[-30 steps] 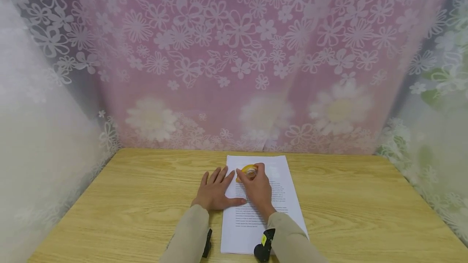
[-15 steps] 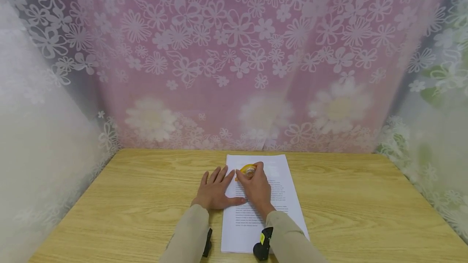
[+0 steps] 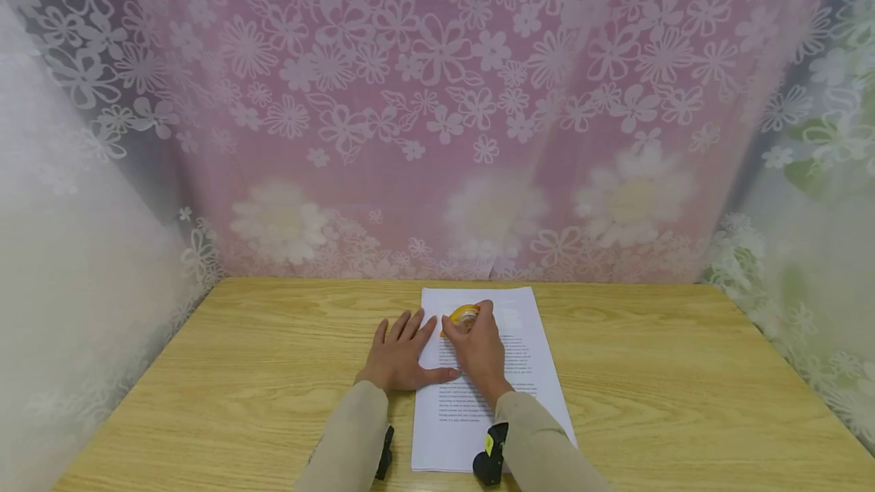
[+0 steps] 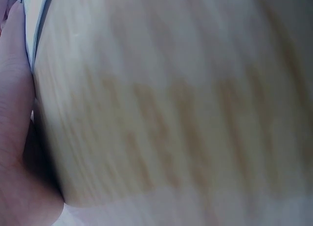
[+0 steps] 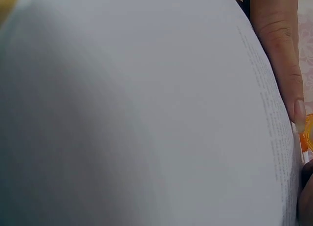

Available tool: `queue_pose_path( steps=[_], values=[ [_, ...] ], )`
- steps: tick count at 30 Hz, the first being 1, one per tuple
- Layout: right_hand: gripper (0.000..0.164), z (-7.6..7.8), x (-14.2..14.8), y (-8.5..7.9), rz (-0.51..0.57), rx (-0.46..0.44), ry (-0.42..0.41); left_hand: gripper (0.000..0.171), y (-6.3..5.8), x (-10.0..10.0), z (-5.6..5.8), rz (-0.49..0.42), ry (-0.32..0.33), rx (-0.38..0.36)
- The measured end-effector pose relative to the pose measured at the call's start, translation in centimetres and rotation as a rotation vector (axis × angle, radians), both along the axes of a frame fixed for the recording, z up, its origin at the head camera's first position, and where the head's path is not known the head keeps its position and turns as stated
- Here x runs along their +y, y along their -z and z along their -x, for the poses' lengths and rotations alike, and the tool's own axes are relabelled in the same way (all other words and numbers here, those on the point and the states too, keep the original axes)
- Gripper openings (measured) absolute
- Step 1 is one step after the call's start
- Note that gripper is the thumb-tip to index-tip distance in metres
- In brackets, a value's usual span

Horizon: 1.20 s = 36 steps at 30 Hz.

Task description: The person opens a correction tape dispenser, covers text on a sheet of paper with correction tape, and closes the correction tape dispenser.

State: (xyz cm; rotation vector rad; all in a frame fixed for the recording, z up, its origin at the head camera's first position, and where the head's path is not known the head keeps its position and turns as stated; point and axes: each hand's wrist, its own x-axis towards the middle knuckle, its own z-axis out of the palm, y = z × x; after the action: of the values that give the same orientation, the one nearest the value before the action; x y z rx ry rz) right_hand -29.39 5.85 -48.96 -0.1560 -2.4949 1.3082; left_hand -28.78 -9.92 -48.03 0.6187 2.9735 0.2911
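In the head view, a stack of printed paper sheets point(image 3: 437, 446) lies on the wooden table. My right hand point(image 3: 484, 355) pinches a small yellow correction tape dispenser point(image 3: 466, 317) between thumb and fingers, over the start of the printed lines. Its tip points to the left and down at the sheet; whether it touches is too small to tell. To its left, my left hand point(image 3: 402, 359) rests flat with fingers spread, partly on the table and partly across the paper's left edge. The right wrist view catches the left thumb point(image 5: 281, 45) close to the orange dispenser point(image 5: 309, 133).
Wooden tabletop point(image 3: 670, 386) surrounds the paper on both sides. A pink flowered curtain point(image 3: 383, 203) hangs behind the table's far edge, and pale sheets of the same kind stand at left and right. Black wrist cameras point(image 3: 491, 454) sit under the sleeves.
The head view drifts very slightly. Both hands, the correction tape dispenser and the paper keep almost the same places.
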Motion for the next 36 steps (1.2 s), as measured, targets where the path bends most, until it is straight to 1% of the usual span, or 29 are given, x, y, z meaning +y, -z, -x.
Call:
queue_pose_path(
  steps=[4,8,11,17,24,30,36],
  values=[
    [0.054,-0.3,0.3,0.0,0.018,0.000,0.010,0.107,1.0,0.0,0.4,-0.015,0.014,0.019],
    [0.057,-0.4,0.5,-0.1,0.023,0.010,-0.003,0.109,1.3,0.1,0.7,-0.004,0.016,0.028],
    [0.058,-0.2,0.5,0.0,0.018,0.012,-0.016,0.109,1.2,0.1,0.8,0.003,0.007,0.029],
    [0.058,0.1,0.3,0.1,0.014,0.002,-0.015,0.111,1.4,0.0,1.0,-0.001,0.006,0.022],
    [0.059,0.2,0.0,0.2,-0.029,-0.013,-0.023,0.112,1.6,-0.2,1.1,0.014,0.001,0.021],
    [0.057,0.2,-0.1,0.2,-0.060,-0.032,-0.003,0.112,1.7,-0.2,1.0,-0.007,0.008,0.014],
    [0.057,0.2,-0.4,0.0,-0.074,-0.045,0.012,0.111,1.6,-0.3,0.9,-0.001,0.005,0.019]
  ],
)
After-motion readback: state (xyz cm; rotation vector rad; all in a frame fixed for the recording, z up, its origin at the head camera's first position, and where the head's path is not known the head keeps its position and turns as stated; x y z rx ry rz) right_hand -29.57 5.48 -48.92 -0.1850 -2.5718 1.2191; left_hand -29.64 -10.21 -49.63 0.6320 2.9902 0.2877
